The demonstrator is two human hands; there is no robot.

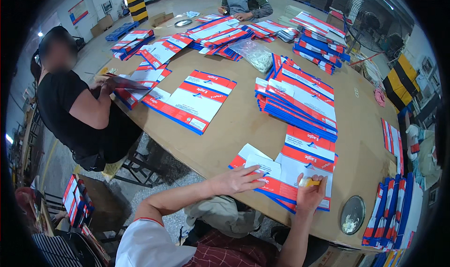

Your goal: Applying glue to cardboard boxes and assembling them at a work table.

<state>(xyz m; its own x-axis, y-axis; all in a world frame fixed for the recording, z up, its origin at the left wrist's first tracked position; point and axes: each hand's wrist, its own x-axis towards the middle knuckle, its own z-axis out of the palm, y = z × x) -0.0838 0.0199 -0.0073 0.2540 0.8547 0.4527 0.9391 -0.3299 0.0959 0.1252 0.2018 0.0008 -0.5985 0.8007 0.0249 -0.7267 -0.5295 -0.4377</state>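
A flat unfolded carton blank [295, 171], white with red and blue bands, lies at the near edge of the brown table [243, 121]. My left hand [236, 179] presses flat on its left flap, fingers spread. My right hand [310, 192] grips a small yellow stick-like object [309, 182] against the blank's right part. A thick stack of the same blanks [300, 100] lies just beyond.
A round tin of whitish paste [352, 214] sits to my right, beside upright folded cartons [393, 210]. A person in black [75, 103] works at the table's left, another person [243, 2] at the far end. More blank stacks, a clear bag [255, 53] and a fan [375, 21] stand around.
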